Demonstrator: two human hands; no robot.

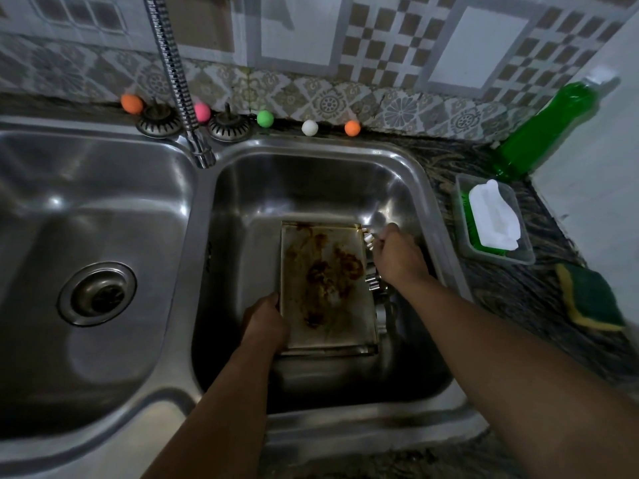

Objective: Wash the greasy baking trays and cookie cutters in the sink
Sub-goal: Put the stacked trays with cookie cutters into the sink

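Observation:
A rectangular metal baking tray, smeared with brown grease, lies in the right basin of the steel sink. My left hand grips the tray's near-left edge. My right hand is closed over small metal cookie cutters at the tray's right edge; more shiny cutters show just below the hand. How many cutters the hand holds is hidden.
The faucet hose hangs over the divider between the basins. The left basin has a drain. On the right counter stand a green soap bottle, a clear dish with soap and a white cloth, and a green-yellow sponge. Coloured balls line the back ledge.

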